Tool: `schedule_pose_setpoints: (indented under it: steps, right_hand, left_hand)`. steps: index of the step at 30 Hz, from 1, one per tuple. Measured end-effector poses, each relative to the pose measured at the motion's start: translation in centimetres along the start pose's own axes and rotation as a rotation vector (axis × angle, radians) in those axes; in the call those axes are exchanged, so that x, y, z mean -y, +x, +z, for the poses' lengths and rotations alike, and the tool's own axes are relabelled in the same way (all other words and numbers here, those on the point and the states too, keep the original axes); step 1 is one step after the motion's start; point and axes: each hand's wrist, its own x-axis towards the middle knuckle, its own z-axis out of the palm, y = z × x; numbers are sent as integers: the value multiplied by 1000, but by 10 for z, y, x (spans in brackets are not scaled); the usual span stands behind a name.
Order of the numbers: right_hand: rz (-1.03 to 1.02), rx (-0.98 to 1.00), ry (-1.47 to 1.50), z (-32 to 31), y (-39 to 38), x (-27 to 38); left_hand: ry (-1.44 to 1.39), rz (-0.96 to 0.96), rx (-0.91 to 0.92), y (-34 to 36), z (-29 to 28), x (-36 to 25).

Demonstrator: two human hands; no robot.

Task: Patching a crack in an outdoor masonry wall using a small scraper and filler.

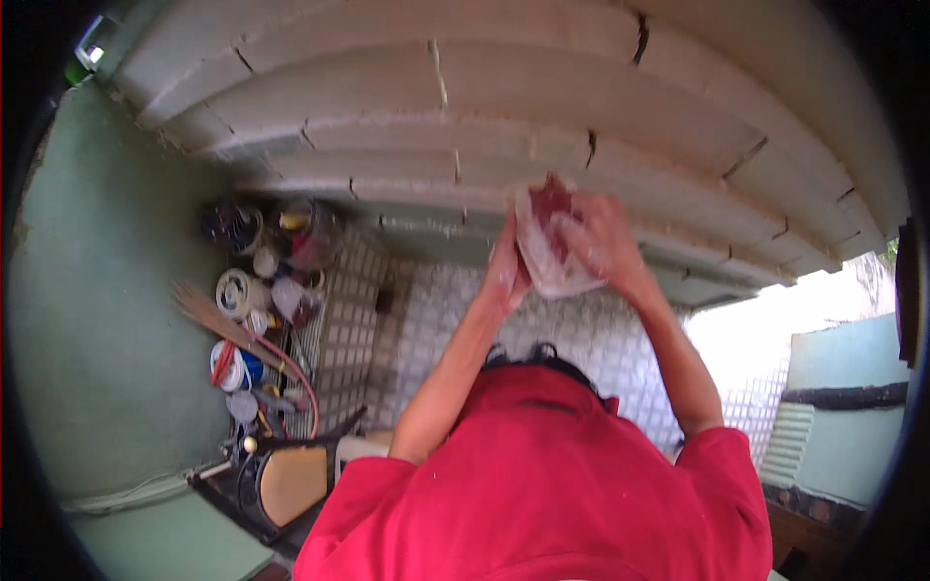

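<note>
Up in front of me, below the stepped pale surface, is a pale, translucent container or wrapping (556,278) with dark red material (550,198) in it; I cannot make out exactly what it is. My left hand (509,261) grips its left side. My right hand (605,242) is on its right, fingers curled over the red material and partly hiding it. Both hands have whitish smears or wetness on them.
Cracked, stepped blocks (504,87) span overhead. Along the green wall (97,242) at left stand several buckets (235,290), a broom (208,315), a pink hose (305,378) and a tan-seated chair (295,479). A tiled floor (417,320) lies below; a bright opening (746,339) is at right.
</note>
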Motion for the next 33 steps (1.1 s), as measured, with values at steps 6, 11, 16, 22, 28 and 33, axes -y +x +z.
schedule_pose_setpoints:
  steps: [6, 11, 16, 22, 28, 33]
  right_hand:
    - [124, 103, 41, 12, 2, -4]
    - [77, 143, -107, -7, 2, -21]
    - [127, 117, -113, -23, 9, -13]
    - [33, 128, -189, 3, -10, -39]
    - [111, 78, 70, -5, -11, -56]
    - [443, 78, 451, -34, 0, -73]
  left_hand:
    - [22, 4, -23, 2, -14, -6]
    - [36, 19, -56, -8, -16, -2]
    - [9, 53, -25, -4, -20, 4]
    - [6, 79, -84, 8, -11, 18]
    - [-9, 63, -105, 16, 0, 28]
    - [-123, 78, -64, 21, 2, 32]
